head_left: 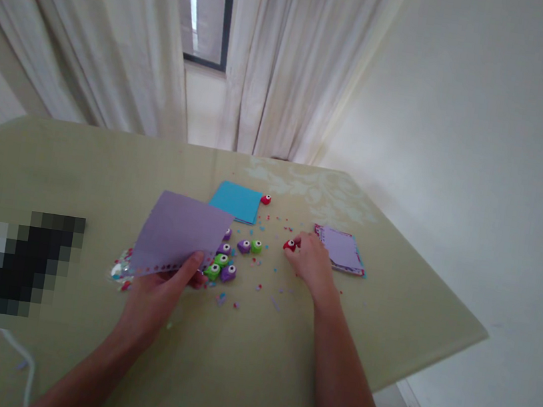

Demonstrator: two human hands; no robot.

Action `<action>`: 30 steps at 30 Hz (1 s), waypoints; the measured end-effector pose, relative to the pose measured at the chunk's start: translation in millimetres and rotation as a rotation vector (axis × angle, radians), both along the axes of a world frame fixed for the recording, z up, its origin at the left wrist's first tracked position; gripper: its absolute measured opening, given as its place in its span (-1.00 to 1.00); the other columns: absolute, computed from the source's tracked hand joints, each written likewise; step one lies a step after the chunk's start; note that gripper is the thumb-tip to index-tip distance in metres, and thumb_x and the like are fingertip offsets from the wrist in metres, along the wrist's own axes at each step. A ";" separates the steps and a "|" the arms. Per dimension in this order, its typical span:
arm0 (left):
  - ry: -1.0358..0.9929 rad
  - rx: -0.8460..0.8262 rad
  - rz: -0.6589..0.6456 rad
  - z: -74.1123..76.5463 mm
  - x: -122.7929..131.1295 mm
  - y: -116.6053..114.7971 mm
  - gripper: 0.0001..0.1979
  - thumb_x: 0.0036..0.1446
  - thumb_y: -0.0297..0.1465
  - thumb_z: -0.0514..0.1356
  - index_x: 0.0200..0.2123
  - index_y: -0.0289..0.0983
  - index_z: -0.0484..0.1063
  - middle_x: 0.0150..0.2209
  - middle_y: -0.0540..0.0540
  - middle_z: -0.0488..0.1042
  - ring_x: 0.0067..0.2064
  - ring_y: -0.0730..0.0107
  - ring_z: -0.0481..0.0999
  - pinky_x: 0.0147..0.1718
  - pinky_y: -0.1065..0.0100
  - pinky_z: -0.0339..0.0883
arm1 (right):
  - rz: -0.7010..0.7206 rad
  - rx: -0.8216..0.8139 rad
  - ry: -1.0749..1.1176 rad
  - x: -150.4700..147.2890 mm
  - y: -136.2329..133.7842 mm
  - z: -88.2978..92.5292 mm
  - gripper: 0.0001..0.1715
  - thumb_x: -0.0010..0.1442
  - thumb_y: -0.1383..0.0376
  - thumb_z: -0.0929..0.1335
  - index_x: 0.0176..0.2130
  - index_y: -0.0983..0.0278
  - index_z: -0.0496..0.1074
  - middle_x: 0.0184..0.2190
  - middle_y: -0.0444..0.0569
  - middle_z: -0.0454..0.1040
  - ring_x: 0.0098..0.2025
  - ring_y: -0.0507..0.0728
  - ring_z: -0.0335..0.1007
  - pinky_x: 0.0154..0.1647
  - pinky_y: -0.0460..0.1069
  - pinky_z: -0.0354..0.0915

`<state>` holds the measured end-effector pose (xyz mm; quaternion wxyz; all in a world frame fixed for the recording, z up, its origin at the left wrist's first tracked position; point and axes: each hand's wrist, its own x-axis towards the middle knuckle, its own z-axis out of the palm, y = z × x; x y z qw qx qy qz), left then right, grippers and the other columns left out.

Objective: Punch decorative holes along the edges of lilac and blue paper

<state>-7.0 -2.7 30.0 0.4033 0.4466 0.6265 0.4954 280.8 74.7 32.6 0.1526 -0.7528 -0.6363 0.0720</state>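
Note:
My left hand (158, 289) grips a sheet of purple paper (187, 225) by its lower edge, thumb on top. A row of small punched holes runs along that edge. Between the fingers of my right hand (311, 259) is a small red paper punch (289, 244) with a white eye on it, held at the table's surface. Beside the purple sheet lie several green punches (213, 271) and purple punches (228, 273), partly covered by the paper. Another purple punch (244, 246) touches a green punch (256, 246) between my hands.
Blue paper (237, 200) lies farther back, with a second red punch (266, 199) at its corner. A stack of purple paper (344, 249) is right of my right hand. Paper bits (222, 298) dot the table (227, 372). A white cable (22, 354) lies at left.

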 end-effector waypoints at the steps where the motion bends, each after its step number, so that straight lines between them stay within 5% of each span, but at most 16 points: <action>1: -0.009 0.003 -0.005 -0.8 -0.1 -0.1 -0.57 0.01 0.08 0.39 -0.49 -0.18 0.61 -0.50 -0.10 0.67 -0.41 0.06 0.70 -0.29 0.15 0.62 | 0.015 0.045 0.125 -3.6 -0.1 0.5 -0.90 0.24 0.30 0.48 -0.22 0.26 0.52 -0.14 0.13 0.64 -0.13 0.24 0.58 -0.12 0.07 0.34; 6: -0.028 0.002 -0.008 -5.3 -0.7 0.9 -0.55 0.01 0.08 0.42 -0.40 -0.22 0.63 -0.49 -0.11 0.67 -0.43 0.09 0.68 -0.34 0.19 0.60 | 0.290 0.057 1.051 -41.9 -10.9 1.8 -0.57 0.06 0.16 0.62 -0.18 0.20 0.43 -0.23 -0.08 0.60 -0.25 0.13 0.55 -0.19 0.03 0.41; 10: -0.050 0.014 -0.032 -6.8 -0.6 1.9 -0.53 0.01 0.08 0.43 -0.36 -0.23 0.63 -0.47 -0.11 0.68 -0.44 0.11 0.68 -0.38 0.21 0.59 | 0.428 -0.116 1.364 -77.2 -28.5 2.7 -0.49 0.03 0.11 0.65 -0.07 0.18 0.56 -0.17 -0.09 0.60 -0.20 0.11 0.55 -0.11 0.04 0.44; 14: -0.059 0.026 -0.040 -8.3 -0.8 1.7 -0.54 0.02 0.07 0.44 -0.39 -0.24 0.62 -0.49 -0.10 0.67 -0.46 0.12 0.67 -0.41 0.23 0.58 | 0.457 -0.217 1.445 -93.3 -37.9 -0.6 -0.46 -0.03 0.12 0.69 -0.09 0.18 0.59 -0.22 -0.12 0.61 -0.22 0.10 0.55 -0.08 0.04 0.44; 30: -0.007 0.009 -0.096 0.3 2.8 0.7 -0.61 0.05 0.01 0.38 -0.38 -0.22 0.60 -0.53 -0.09 0.63 -0.47 0.10 0.67 -0.43 0.23 0.59 | 0.455 -0.183 1.392 -96.8 -34.6 -15.4 -0.44 -0.08 0.11 0.70 -0.11 0.18 0.62 -0.28 -0.12 0.64 -0.27 0.10 0.53 -0.15 0.02 0.42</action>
